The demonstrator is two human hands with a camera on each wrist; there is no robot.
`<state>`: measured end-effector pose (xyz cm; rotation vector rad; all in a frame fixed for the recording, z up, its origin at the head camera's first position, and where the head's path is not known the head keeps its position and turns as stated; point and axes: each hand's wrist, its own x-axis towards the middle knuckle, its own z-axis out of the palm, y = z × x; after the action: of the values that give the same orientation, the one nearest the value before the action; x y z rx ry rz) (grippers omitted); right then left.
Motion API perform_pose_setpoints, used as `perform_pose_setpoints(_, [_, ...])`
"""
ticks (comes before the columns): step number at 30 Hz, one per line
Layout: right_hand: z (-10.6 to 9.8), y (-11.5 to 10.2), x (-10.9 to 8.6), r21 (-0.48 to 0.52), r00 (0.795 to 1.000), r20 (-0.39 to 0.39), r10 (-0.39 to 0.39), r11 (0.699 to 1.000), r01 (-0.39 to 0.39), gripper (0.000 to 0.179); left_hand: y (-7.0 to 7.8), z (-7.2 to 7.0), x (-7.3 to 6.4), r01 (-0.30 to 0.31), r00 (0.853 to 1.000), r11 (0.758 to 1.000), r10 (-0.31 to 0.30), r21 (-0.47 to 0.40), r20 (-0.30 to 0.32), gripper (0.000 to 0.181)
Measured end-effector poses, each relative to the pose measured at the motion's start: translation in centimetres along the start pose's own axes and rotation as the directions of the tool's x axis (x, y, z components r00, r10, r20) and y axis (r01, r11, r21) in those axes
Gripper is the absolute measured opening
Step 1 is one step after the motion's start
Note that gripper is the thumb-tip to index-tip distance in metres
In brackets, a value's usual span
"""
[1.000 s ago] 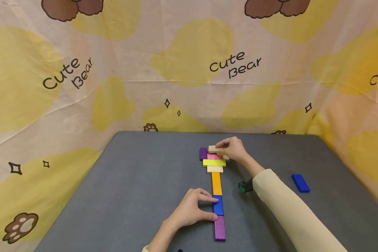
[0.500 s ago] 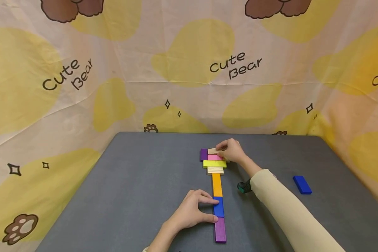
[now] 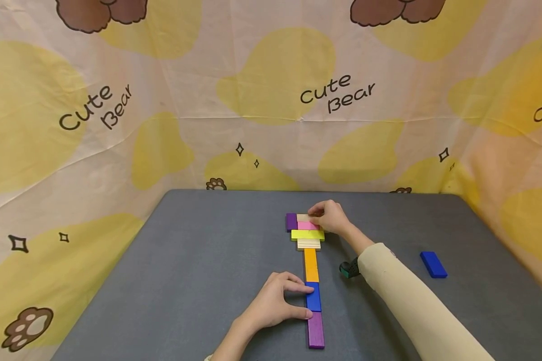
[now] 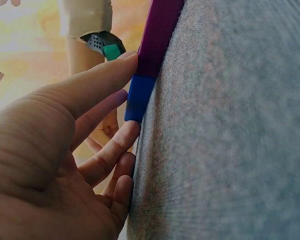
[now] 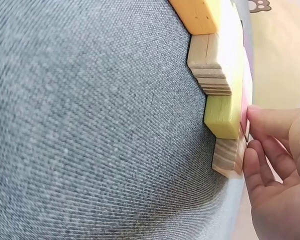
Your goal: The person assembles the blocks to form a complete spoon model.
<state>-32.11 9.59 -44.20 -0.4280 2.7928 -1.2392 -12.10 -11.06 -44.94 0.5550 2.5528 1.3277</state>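
Observation:
Flat coloured wooden blocks form a line on the grey table in the head view. My left hand (image 3: 275, 300) rests beside the line, its thumb and a finger touching the blue block (image 3: 314, 300) near its seam with the purple block (image 3: 316, 331). At the far end, my right hand (image 3: 333, 217) pinches a plain wooden block (image 3: 301, 217) behind the pink block (image 3: 306, 226). A dark purple block (image 3: 291, 221) lies left of both. Nearer come the yellow-green block (image 3: 307, 234), striped plain blocks (image 3: 308, 244) and the orange block (image 3: 311, 265). The right wrist view shows another plain block (image 5: 227, 156) near the fingers.
A loose blue block (image 3: 433, 264) lies to the right on the grey table (image 3: 198, 281). Behind and beside the table hangs a patterned cloth (image 3: 262, 65). A dark wrist device (image 3: 350, 268) hangs at the right sleeve (image 3: 406, 286).
The plain block in my right hand has come down and settled level behind the pink block, moving slightly toward the dark purple one. My left hand has stayed in place.

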Motion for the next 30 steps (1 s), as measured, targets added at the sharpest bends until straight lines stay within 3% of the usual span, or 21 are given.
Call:
perform_pose_setpoints(8, [-0.1, 0.0, -0.6, 0.030, 0.999, -0.034, -0.010, 0.999, 0.011, 0.016, 0.1, 0.0, 0.0, 0.012, 1.000, 1.000, -0.012, -0.004, 0.008, 0.037])
perform_pose_setpoints(16, [-1.3, 0.2, -2.3, 0.185, 0.990, -0.139, 0.003, 0.982, 0.023, 0.023, 0.1, 0.0, -0.1, 0.023, 1.000, 1.000, -0.023, 0.001, 0.004, 0.037])
perform_pose_setpoints(25, [-4.6, 0.9, -6.6, 0.294, 0.962, -0.252, 0.103, 0.955, -0.026, 0.021, -0.1, 0.1, -0.1, 0.008, 1.000, 1.000, -0.008, 0.006, -0.006, 0.038])
perform_pose_setpoints(30, [-7.0, 2.3, -9.8, 0.298, 0.944, -0.287, 0.160, 0.952, -0.071, 0.027, -0.1, 0.0, 0.0, 0.003, 1.000, 1.000, -0.003, 0.005, -0.008, 0.039])
